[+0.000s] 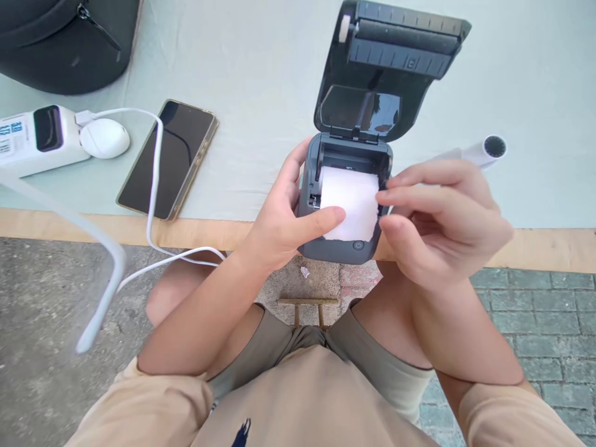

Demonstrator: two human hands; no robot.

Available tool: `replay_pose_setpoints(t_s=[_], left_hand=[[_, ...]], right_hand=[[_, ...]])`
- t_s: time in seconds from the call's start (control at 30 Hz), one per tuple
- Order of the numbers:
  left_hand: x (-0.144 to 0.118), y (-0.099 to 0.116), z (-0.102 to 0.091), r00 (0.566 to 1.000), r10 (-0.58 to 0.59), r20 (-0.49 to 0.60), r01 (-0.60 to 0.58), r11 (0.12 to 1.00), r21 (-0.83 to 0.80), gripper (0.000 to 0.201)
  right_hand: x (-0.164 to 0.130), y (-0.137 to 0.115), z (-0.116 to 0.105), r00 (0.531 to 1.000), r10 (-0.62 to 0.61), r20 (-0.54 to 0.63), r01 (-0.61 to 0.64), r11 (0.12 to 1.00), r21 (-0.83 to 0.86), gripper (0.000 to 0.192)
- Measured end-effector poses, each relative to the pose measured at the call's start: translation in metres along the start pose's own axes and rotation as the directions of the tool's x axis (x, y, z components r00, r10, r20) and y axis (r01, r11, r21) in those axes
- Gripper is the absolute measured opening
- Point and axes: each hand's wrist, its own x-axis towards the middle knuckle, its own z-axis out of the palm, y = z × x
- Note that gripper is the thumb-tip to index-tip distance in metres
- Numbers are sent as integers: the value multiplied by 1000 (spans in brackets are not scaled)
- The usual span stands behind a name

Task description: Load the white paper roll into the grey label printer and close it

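Note:
A small dark grey label printer (342, 251) is held at the table's near edge, its hinged lid (372, 81) swung up and back. Inside it sits white paper (351, 202), whose torn end hangs over the front near the power button. My left hand (284, 214) wraps the printer's left side, with the thumb pressing on the paper. At the right rim of the printer is my right hand (442, 214); its fingertips are bent close to the paper's right edge. Whether they pinch the paper, I cannot make out.
A phone (167, 158) lies left on the table (251, 74), a white cable (156, 167) crossing it. Further left are a white power strip (28, 139) with a plug (105, 138) and a black bag (65, 43). A white roll (482, 152) lies behind my right hand.

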Motion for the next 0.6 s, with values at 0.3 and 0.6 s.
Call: replay_pose_setpoints(t_s=[0.3, 0.6], left_hand=[[2, 0, 2, 1000, 4, 2, -4, 1000, 26, 69], [6, -7, -2, 998, 58, -5, -57, 994, 96, 85]], right_hand=[[-3, -2, 6, 909, 383, 161, -406, 902, 144, 52], [0, 2, 9, 887, 379, 264, -423, 896, 134, 65]])
